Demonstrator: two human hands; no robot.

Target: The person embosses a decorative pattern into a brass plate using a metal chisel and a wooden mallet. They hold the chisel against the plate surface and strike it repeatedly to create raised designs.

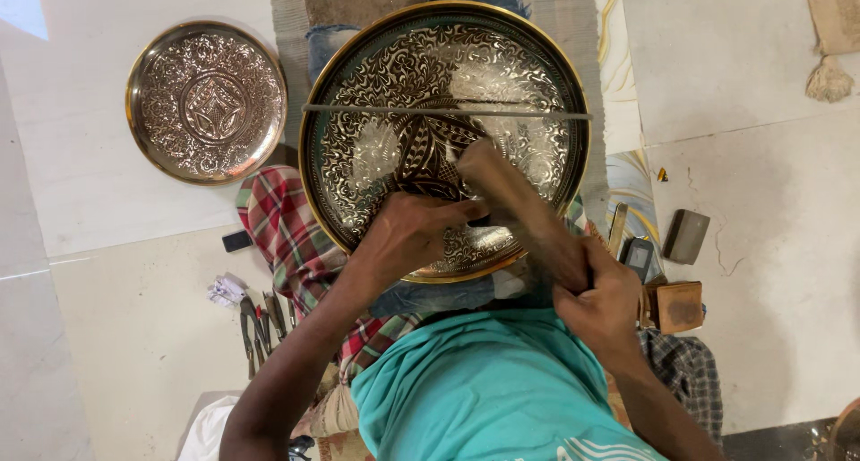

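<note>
A large round engraved metal plate (pixel 376 76) with a gold rim rests on my lap, a thin cord stretched across its upper part. My left hand (pixel 408 232) rests on the plate's lower middle, fingers pinched on a small tool that is mostly hidden. My right hand (pixel 600 295) grips the handle of a wooden mallet (pixel 502 183), whose blurred head hangs over the plate's centre, just above the left hand's fingers.
A smaller engraved plate (pixel 207 102) lies on the pale floor at left. Several chisels and pliers (pixel 260 322) lie by my left knee on the floor. A checked cloth (pixel 282 228) sits under the big plate. Small blocks (pixel 685 237) and a wooden box (pixel 678 306) are at right.
</note>
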